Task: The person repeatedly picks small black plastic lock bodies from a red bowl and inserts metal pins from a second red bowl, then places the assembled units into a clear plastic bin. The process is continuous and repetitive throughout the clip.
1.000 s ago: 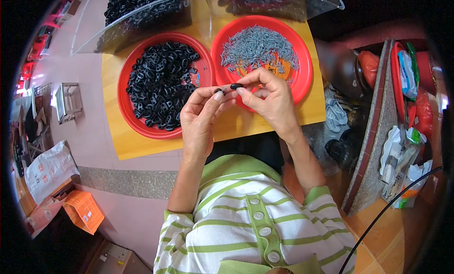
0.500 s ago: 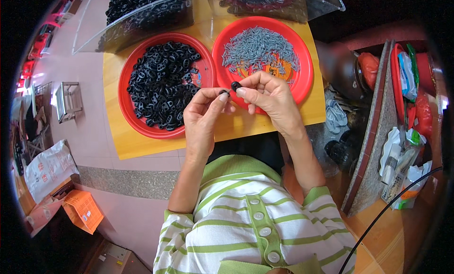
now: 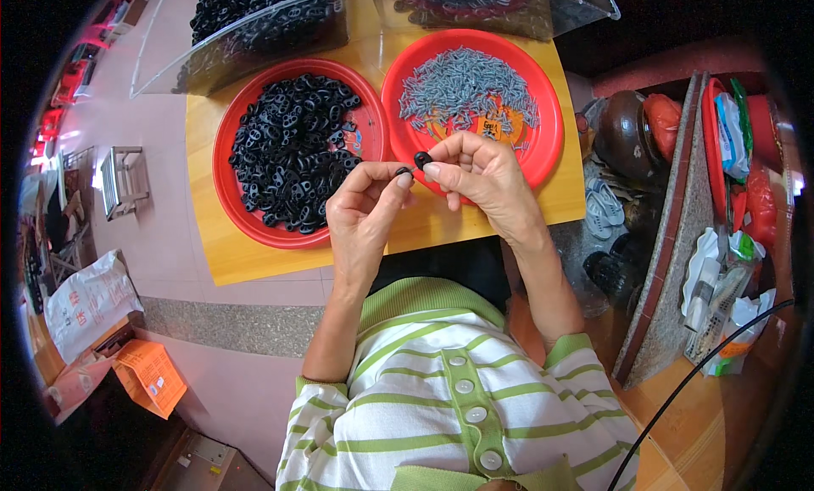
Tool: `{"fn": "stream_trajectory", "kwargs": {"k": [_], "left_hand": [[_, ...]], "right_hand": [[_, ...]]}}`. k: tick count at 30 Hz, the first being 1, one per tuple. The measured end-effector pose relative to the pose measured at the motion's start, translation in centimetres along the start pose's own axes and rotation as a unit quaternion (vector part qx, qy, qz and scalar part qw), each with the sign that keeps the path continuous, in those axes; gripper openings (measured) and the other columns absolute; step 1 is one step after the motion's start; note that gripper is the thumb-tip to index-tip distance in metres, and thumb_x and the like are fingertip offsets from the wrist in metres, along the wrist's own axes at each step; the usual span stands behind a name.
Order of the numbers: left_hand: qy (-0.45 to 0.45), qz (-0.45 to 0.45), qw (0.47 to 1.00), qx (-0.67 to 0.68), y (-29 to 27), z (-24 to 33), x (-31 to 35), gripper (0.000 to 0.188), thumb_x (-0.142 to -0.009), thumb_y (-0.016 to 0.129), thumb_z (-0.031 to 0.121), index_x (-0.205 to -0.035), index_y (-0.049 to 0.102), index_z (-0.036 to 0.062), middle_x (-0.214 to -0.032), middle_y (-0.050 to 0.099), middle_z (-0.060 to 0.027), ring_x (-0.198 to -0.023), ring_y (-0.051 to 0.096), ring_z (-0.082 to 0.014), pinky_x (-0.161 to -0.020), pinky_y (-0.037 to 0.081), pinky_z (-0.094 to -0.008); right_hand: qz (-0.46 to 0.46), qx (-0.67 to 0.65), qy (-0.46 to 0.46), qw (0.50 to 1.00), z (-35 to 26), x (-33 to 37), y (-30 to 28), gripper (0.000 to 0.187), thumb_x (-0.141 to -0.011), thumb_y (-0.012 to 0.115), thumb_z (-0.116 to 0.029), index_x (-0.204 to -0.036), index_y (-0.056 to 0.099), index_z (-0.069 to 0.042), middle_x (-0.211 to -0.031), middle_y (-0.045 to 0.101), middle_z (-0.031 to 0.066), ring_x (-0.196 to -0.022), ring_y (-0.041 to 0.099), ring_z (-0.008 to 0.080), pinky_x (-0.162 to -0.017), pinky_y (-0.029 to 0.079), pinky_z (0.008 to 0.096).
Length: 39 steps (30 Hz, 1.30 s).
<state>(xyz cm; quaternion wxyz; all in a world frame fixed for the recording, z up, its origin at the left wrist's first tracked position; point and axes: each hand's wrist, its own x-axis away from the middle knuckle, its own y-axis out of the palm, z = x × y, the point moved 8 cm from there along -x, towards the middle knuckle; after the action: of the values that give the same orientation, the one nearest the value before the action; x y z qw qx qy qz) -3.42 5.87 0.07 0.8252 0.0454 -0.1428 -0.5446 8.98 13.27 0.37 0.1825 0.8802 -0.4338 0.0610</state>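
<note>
My left hand is closed in a pinch on a small dark plastic piece, mostly covered by the fingertips. Close beside it, my right hand pinches a rounded black plastic piece. The two pieces nearly meet; a thin bit shows between them, too small to make out. Behind my left hand, a red round tray holds a heap of black plastic pieces with two holes. A second red tray, behind my right hand, holds many small grey screws.
Two clear bins of black pieces, a left bin and a right bin, stand at the table's far side. The yellow wooden table ends just before my body. To the right are a stone-edged partition, a brown jar and a black cable.
Both hands stay pinched on their pieces over the near rims of the trays. My left hand has shifted slightly, and the two pieces sit a little differently against each other.
</note>
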Motion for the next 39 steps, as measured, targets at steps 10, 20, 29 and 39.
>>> {"fn": "stream_trajectory", "kwargs": {"k": [10,20,29,39], "left_hand": [[0.003,0.0,1.0,0.016,0.0,-0.2,0.0,0.009,-0.086,0.061,0.003,-0.093,0.062,-0.0025,-0.083,0.062,-0.0024,-0.07,0.057,-0.0064,-0.065,0.046,-0.0192],[0.003,-0.006,1.0,0.003,0.1,-0.3,0.1,0.011,-0.085,0.061,0.004,-0.095,0.062,-0.0027,-0.083,0.063,-0.003,-0.07,0.058,-0.0077,-0.064,0.045,-0.0194],[0.014,-0.039,0.998,-0.047,0.2,0.2,-0.1,0.016,-0.085,0.06,0.0,-0.1,0.064,-0.006,-0.088,0.06,-0.0068,-0.073,0.061,-0.0101,-0.065,0.049,-0.0198],[0.062,-0.111,0.983,-0.135,1.1,0.9,-0.8,0.015,-0.086,0.06,0.0,-0.099,0.064,-0.0056,-0.085,0.062,-0.0072,-0.072,0.063,-0.0112,-0.065,0.05,-0.021]], "right_hand": [[-0.005,-0.01,0.0,1.0,0.2,0.1,-0.1,0.019,-0.084,0.066,-0.013,-0.095,0.059,0.001,-0.084,0.062,0.002,-0.063,0.055,0.0035,-0.05,0.045,0.0164],[-0.013,0.003,0.008,1.0,0.4,0.2,0.2,0.019,-0.084,0.066,-0.012,-0.095,0.059,0.001,-0.083,0.061,0.0017,-0.063,0.055,0.0041,-0.05,0.045,0.017],[-0.024,0.036,0.008,0.999,0.5,0.2,0.1,0.016,-0.083,0.065,-0.009,-0.093,0.06,0.001,-0.079,0.062,0.0024,-0.065,0.056,0.0048,-0.049,0.047,0.0176],[-0.044,0.05,0.034,0.997,1.5,0.6,0.2,0.011,-0.085,0.063,-0.009,-0.091,0.059,0.0,-0.077,0.06,0.0011,-0.061,0.055,0.0043,-0.049,0.046,0.0175]]}}
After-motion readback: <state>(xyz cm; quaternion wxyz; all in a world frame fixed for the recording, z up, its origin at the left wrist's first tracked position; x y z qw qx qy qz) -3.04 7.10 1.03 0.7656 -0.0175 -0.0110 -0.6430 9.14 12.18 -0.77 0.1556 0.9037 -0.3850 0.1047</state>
